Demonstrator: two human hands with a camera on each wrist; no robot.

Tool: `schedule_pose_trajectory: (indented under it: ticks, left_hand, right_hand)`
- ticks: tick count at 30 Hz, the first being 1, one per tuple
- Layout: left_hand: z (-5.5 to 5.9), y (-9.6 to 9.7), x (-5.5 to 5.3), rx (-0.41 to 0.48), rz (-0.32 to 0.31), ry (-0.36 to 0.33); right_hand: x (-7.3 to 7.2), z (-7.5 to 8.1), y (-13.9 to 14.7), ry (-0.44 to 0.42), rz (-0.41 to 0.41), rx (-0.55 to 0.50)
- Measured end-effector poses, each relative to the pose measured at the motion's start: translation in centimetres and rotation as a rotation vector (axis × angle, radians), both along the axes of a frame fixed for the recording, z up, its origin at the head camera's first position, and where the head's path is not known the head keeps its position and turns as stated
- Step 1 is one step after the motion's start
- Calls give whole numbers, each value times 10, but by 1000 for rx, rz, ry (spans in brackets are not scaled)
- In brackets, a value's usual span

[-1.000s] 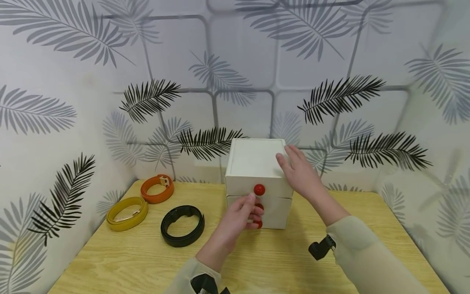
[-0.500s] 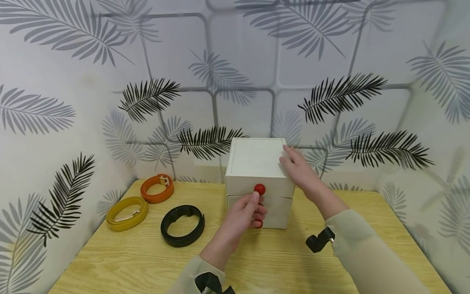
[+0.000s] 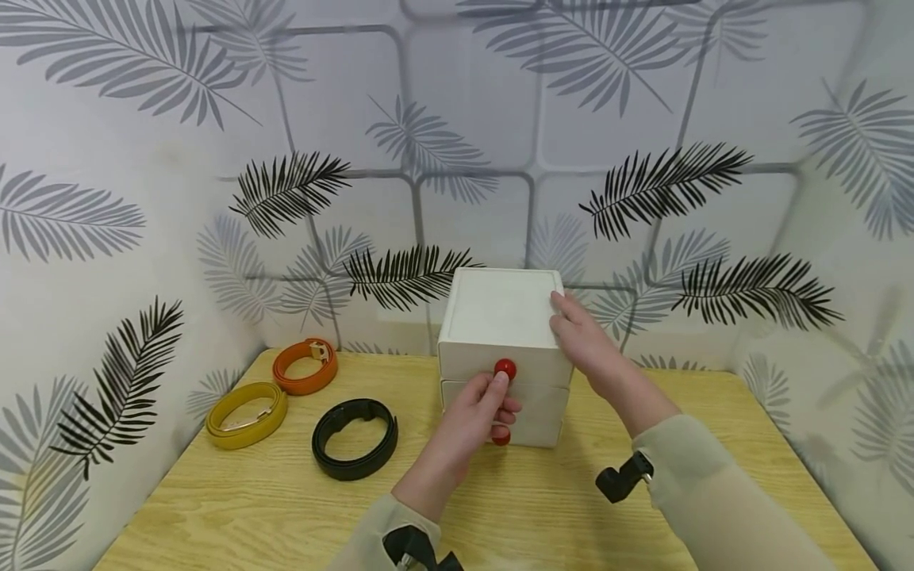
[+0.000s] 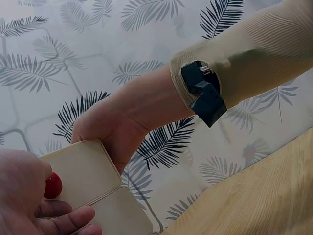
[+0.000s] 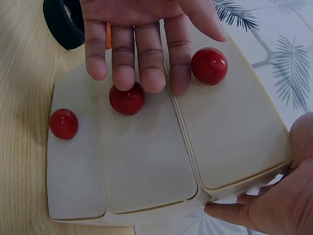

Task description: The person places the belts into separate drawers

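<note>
A white drawer box [image 3: 503, 305] with red ball knobs stands at the back of the table. My left hand [image 3: 467, 416] is at its front, thumb and index finger on either side of the top knob [image 5: 209, 66]. The other fingers of that hand stretch down past the middle knob [image 5: 127, 99], which they mostly cover in the head view. Below them shows the bottom knob [image 3: 501, 437]. My right hand [image 3: 589, 341] rests against the right side and top edge of the box, its fingers partly hidden behind the side in the right wrist view.
Three coiled belts lie left of the box: an orange belt [image 3: 305, 382], a yellow belt [image 3: 246, 432] and a black belt [image 3: 355, 469]. The wooden table [image 3: 286, 523] meets a leaf-patterned wall covering [image 3: 471, 119] at the back and sides.
My left hand has moved slightly up and right, its thumb now on the top knob. The box has turned a little, its back edge to the right. My right hand has shifted slightly along its side.
</note>
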State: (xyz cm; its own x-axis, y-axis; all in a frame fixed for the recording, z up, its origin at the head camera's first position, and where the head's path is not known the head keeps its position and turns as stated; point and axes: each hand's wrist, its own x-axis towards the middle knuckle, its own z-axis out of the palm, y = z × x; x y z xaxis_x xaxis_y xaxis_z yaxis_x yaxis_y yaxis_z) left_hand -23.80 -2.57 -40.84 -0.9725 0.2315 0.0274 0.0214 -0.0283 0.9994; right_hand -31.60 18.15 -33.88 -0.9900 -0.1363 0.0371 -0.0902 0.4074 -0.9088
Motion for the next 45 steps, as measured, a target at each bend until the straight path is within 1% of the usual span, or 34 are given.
schedule_pose_trajectory:
  ticks: [6, 13, 15, 20, 26, 30, 34, 39, 45]
  left_hand:
    - [1, 3, -1, -20, -8, -5]
    - [3, 10, -2, -30, -34, 4]
    - [2, 13, -3, -24, -44, 6]
    - [1, 18, -6, -7, -45, -5]
    - [1, 22, -5, 20, -28, -15]
    - [0, 25, -8, 61, -24, -43]
    - [-2, 29, -11, 108, -9, -69]
    - [-2, 34, -14, 142, 19, -88]
    - [-1, 36, -13, 161, 67, -95]
  right_hand:
    - [9, 3, 2, -9, -19, 2]
    - [9, 2, 12, -13, -11, 15]
    - [9, 3, 16, -17, -5, 1]
    - [5, 1, 20, -59, 1, -66]
    - [1, -2, 23, -152, 19, -202]
    - [-3, -3, 24, -183, 25, -252]
    - [-5, -4, 25, -182, 29, -264]
    - [-6, -6, 25, -176, 28, -262]
    - [-6, -8, 29, -185, 76, -248]
